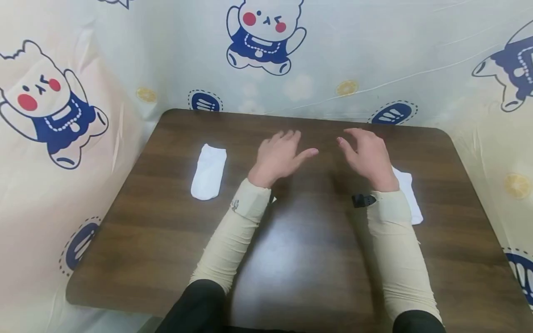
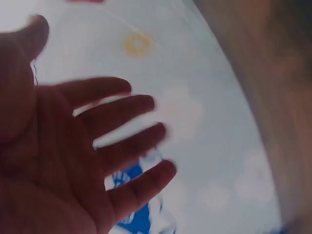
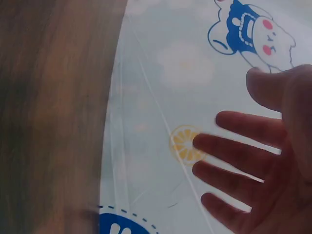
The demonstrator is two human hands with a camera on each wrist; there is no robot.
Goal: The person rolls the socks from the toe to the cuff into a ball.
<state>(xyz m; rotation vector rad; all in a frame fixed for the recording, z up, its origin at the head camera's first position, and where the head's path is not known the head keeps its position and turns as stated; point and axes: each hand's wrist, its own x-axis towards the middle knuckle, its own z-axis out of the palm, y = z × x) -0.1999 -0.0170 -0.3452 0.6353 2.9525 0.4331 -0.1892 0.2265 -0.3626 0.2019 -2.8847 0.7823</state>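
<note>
Both hands hover over the dark wooden table (image 1: 308, 259) with nothing in them. My left hand (image 1: 278, 155) has its fingers spread and thumb out to the right; its bare palm (image 2: 53, 161) fills the left of the left wrist view. My right hand (image 1: 368, 155) is likewise spread, thumb toward the left, its fingers (image 3: 239, 151) apart in the right wrist view. To the left of the left hand lies a flat white cloth piece, perhaps a folded sock (image 1: 209, 172). A second white cloth piece (image 1: 410, 194) lies partly hidden beneath the right wrist and forearm.
A printed curtain (image 1: 325, 51) with cartoon bears and orange slices hangs behind the table's far edge and along both sides. Beige sleeves cover both forearms, and a black strap (image 1: 363, 200) is at the right wrist.
</note>
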